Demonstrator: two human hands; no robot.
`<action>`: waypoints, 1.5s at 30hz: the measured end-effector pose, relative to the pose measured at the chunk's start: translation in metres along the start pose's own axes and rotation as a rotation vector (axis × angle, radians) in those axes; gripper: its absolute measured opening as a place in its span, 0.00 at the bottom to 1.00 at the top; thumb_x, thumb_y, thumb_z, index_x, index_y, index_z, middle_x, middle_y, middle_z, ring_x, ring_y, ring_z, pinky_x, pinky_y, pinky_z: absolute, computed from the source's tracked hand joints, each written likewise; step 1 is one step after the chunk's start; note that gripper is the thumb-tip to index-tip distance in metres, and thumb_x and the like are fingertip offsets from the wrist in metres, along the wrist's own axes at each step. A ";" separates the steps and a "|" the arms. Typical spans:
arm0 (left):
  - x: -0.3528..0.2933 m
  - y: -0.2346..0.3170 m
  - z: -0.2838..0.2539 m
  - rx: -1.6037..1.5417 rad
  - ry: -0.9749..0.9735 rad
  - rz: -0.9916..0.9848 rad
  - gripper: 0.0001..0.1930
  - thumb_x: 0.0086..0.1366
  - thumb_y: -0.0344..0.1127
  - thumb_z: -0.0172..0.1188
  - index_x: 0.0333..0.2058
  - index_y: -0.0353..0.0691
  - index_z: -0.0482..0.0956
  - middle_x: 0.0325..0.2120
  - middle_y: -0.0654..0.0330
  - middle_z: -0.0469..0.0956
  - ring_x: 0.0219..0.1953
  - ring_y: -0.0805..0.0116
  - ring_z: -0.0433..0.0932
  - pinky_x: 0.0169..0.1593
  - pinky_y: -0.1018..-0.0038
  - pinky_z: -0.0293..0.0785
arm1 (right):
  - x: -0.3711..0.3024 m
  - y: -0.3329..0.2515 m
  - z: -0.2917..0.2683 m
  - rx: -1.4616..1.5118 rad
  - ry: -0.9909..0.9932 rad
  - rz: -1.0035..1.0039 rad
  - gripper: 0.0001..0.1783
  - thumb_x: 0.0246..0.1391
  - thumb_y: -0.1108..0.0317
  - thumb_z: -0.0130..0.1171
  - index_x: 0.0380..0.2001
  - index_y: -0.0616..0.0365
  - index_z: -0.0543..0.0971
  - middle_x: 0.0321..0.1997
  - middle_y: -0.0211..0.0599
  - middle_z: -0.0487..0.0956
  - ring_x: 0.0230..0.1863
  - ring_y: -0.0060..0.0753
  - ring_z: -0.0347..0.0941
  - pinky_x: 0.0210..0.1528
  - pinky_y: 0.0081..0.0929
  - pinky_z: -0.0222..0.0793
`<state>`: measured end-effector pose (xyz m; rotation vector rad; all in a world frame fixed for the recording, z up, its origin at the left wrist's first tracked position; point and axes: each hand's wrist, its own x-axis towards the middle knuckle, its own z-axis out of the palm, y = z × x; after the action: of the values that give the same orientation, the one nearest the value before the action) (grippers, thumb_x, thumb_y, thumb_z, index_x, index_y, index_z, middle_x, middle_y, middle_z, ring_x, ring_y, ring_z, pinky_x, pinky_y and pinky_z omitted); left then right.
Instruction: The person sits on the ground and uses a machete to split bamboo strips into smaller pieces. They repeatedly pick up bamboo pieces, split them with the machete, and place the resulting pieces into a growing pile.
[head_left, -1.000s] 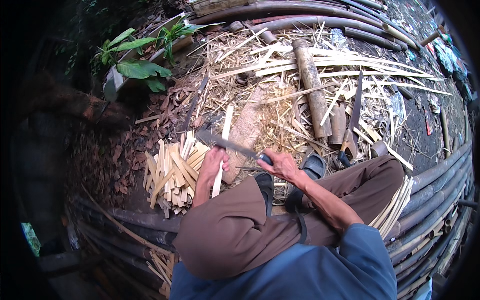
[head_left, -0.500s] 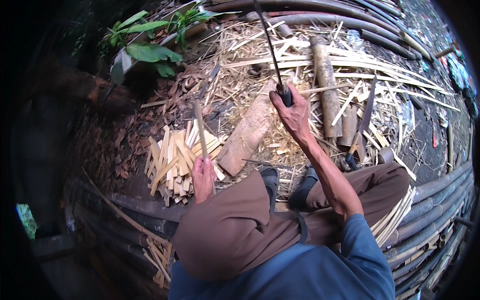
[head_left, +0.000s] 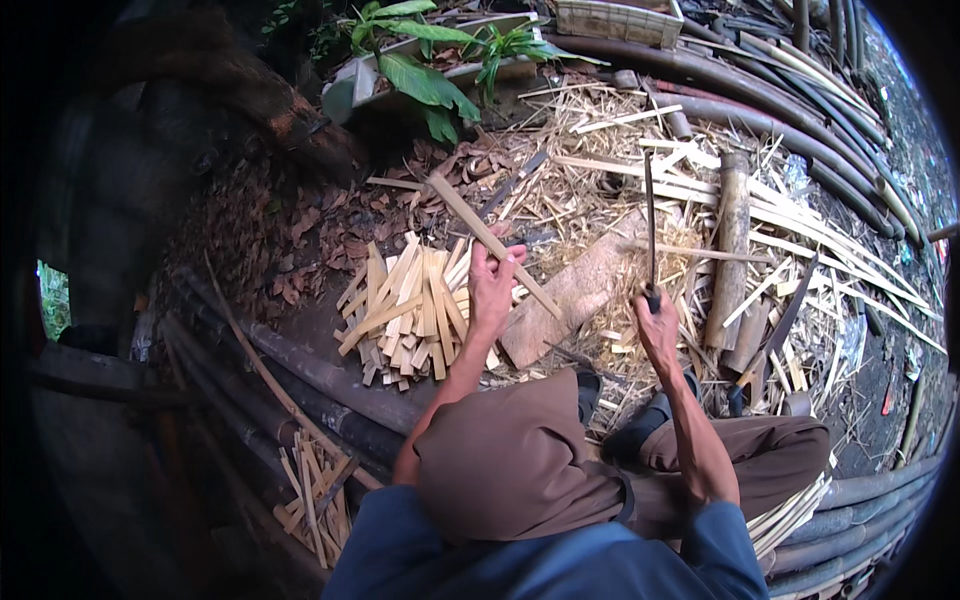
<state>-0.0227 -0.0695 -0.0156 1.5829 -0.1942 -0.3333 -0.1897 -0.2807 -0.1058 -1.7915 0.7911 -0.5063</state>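
My left hand [head_left: 491, 290] grips a flat bamboo strip [head_left: 465, 212], which slants from upper left to lower right across the fingers. My right hand [head_left: 657, 326] is closed round the dark handle of a knife, whose long, narrow blade [head_left: 651, 215] points away from me. Between the hands lies a thick wooden block [head_left: 575, 288] on the ground, tilted away to the right. Left of it, below the left hand, a heap of cut bamboo slats [head_left: 412, 305] is piled loosely.
A bamboo pole section [head_left: 733, 245] and a long-bladed tool [head_left: 785, 320] lie at the right. Another dark blade [head_left: 515, 185] rests on shavings beyond the block. Long pale strips [head_left: 830, 235] spread farther right. Dark poles [head_left: 330, 385] run along the left, and a planter [head_left: 350, 85] stands far off.
My left hand has risen from near my knee with the strip, now tilted toward the block. My right hand has lowered the knife toward me. The view has shifted left.
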 end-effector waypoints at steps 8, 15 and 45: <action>0.012 -0.041 0.046 0.205 -0.023 0.344 0.18 0.71 0.27 0.49 0.58 0.34 0.64 0.44 0.53 0.80 0.49 0.64 0.79 0.52 0.69 0.75 | -0.043 -0.073 -0.077 0.171 -0.124 0.192 0.32 0.60 0.64 0.55 0.67 0.60 0.64 0.31 0.32 0.74 0.26 0.23 0.70 0.32 0.25 0.72; 0.010 -0.030 0.066 0.242 -0.059 0.525 0.11 0.70 0.24 0.46 0.49 0.34 0.67 0.45 0.53 0.79 0.47 0.63 0.78 0.53 0.66 0.73 | -0.082 -0.137 -0.078 0.357 -0.182 0.131 0.39 0.60 0.71 0.52 0.74 0.48 0.55 0.32 0.28 0.75 0.26 0.18 0.69 0.33 0.20 0.72; -0.033 -0.059 0.091 -0.259 -0.495 0.282 0.22 0.77 0.52 0.44 0.39 0.38 0.75 0.31 0.66 0.72 0.34 0.79 0.68 0.40 0.76 0.65 | -0.088 -0.175 -0.050 0.664 -0.438 0.463 0.21 0.71 0.44 0.41 0.38 0.51 0.66 0.20 0.30 0.69 0.14 0.19 0.64 0.14 0.20 0.64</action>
<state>-0.0891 -0.1422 -0.0730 1.1761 -0.7203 -0.5035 -0.2369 -0.2119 0.0784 -1.0029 0.6030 -0.0401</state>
